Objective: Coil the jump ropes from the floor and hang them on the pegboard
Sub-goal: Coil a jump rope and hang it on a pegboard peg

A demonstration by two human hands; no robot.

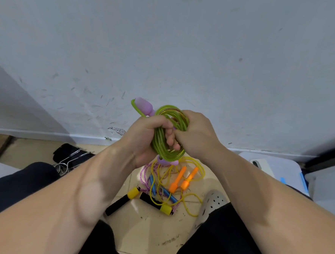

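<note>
One wide-angle head view looks forward and down. The wall [167, 49] is near ahead, the floor [149, 232] below.

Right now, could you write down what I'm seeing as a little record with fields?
Held: green translucent plastic jump rope with lilac handles, coiled
Left hand: grips the coil's middle
Right hand: grips the coil's upper right side
On the floor: yellow cord with orange handles; pink braided rope with blue handles; black foam handles with yellow caps
Pegboard: not in view
Stage: coil in the hands, not hung
</note>
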